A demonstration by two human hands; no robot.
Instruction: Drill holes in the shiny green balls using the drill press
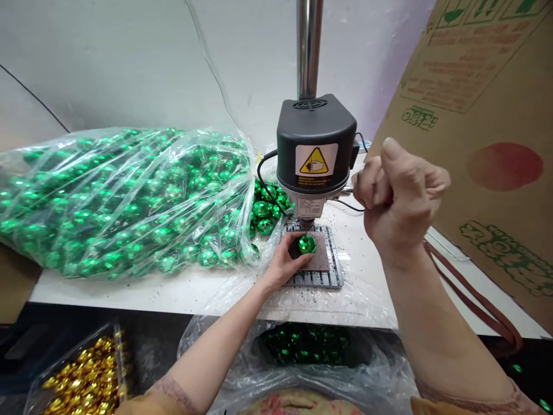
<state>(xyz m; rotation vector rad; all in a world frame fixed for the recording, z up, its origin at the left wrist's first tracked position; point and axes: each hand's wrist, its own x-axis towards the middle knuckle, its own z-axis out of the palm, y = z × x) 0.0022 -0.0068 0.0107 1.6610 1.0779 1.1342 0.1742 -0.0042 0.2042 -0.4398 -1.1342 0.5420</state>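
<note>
A shiny green faceted ball [307, 244] rests on the square wooden pad of the drill press base [334, 276]. My left hand [287, 258] pinches it between thumb and fingers, right under the drill head. Above stands the black drill press [317, 144] on its chrome column. My right hand [400, 193] is closed in a fist at the machine's right side, around the metal feed lever [347, 191], which mostly disappears behind the fingers. The ball hides the drill bit's tip.
A big clear bag [129, 202] full of green balls lies left, with loose green balls [263, 210] by its mouth. A cardboard box [484, 115] leans at right. Below the table edge are an open plastic bag [233, 374] with green balls and a container of gold balls [86, 374].
</note>
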